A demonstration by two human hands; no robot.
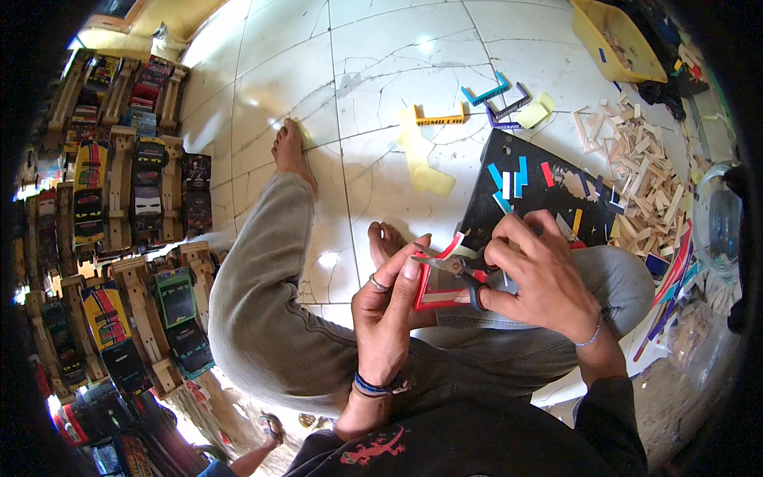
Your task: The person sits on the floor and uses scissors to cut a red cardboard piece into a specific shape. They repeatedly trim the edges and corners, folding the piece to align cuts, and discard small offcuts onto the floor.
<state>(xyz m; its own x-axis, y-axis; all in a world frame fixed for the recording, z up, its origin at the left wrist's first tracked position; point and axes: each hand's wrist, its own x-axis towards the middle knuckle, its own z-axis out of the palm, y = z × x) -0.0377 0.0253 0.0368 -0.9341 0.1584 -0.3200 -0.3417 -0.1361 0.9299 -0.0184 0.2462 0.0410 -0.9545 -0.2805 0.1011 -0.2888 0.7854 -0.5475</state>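
Note:
My left hand (380, 318) pinches a small red-covered frame piece (435, 300) above my lap, thumb and fingers at its left corner. A loose end of red strip with a pale underside (451, 245) sticks up from its far side. In my right hand (548, 278) is a pair of scissors (449, 265) with dark handles, fingers in the loops. The blades point left, close to my left thumb and across the upper part of the red piece. Whether they touch the strip I cannot tell.
A black board (477, 195) with short coloured strips lies beyond my right hand. Wooden sticks (648, 175) are heaped to its right, below a yellow bin (592, 40). A yellow U-shaped piece (441, 121) and yellow paper (433, 181) lie ahead. Toy trucks (103, 310) line the left.

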